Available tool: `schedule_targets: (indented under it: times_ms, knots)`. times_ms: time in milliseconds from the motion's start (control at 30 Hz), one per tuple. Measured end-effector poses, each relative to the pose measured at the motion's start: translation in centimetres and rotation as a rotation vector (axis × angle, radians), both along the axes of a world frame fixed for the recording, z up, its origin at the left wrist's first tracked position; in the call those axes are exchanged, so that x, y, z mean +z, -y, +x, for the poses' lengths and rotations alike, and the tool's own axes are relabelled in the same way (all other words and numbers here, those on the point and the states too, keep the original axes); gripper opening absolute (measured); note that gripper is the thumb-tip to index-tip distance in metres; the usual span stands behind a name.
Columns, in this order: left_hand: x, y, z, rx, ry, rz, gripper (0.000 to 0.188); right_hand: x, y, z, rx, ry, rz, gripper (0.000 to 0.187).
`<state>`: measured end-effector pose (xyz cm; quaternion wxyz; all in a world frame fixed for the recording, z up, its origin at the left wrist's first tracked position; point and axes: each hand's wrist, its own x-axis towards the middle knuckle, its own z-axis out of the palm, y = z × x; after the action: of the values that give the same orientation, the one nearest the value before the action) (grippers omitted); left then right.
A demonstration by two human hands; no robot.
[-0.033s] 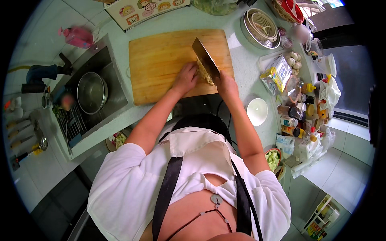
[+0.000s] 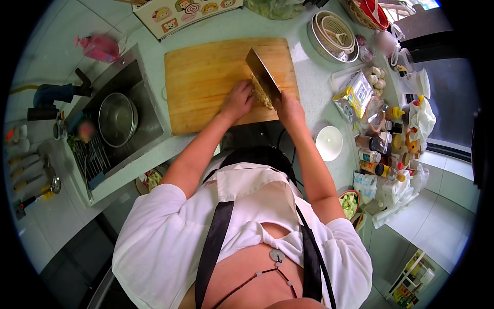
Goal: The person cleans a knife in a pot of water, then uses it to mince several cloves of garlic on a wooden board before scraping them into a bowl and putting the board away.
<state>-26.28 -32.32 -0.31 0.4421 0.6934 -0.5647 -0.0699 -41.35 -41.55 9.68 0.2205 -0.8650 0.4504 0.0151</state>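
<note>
A wooden cutting board [image 2: 200, 77] lies on the counter ahead of me. My right hand [image 2: 289, 108] grips the handle of a cleaver [image 2: 263, 74], whose broad blade stands on edge and slants away to the far left. Along the blade's left side runs a narrow heap of finely cut pale yellow-brown food [image 2: 261, 93]; its kind is too small to tell. My left hand [image 2: 239, 101] rests on the board with curled fingers pressed against the left side of this heap. Its fingertips are partly hidden.
At the left, a metal pot [image 2: 117, 121] sits in the sink [image 2: 146, 110]. A white bowl [image 2: 329, 143] stands right of my right forearm. Nested strainers [image 2: 334, 33] are at the far right. Bottles and jars [image 2: 378, 149] crowd the right side. A decorated box [image 2: 188, 15] stands behind the board.
</note>
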Motion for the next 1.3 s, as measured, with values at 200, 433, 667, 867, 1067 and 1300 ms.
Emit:
schedule_targets:
  times_ms: [200, 433, 667, 867, 1067, 1300]
  knots:
    - [0.1, 0.1, 0.4, -0.029, -0.004, 0.002, 0.035, 0.2, 0.7, 0.2, 0.005, -0.028, 0.037, 0.022]
    - [0.0, 0.1, 0.4, -0.012, 0.017, -0.031, 0.035, 0.0, 1.0, 0.4, 0.03, -0.001, 0.005, 0.023]
    - [0.0, -0.1, 0.4, -0.007, 0.005, -0.022, 0.034, -0.8, 1.0, 1.3, 0.038, -0.056, 0.011, 0.019]
    - [0.2, 0.0, 0.3, -0.006, 0.017, -0.006, 0.031, -3.2, 0.5, 1.8, 0.028, 0.062, -0.053, 0.016]
    - [-0.1, -0.3, 0.2, 0.011, 0.022, 0.009, 0.034, -1.7, 1.0, 1.0, -0.02, 0.069, 0.018, 0.021]
    - [-0.2, -0.2, 0.3, 0.014, 0.012, 0.016, 0.038, -1.7, 1.1, 0.6, 0.045, 0.089, -0.013, 0.024]
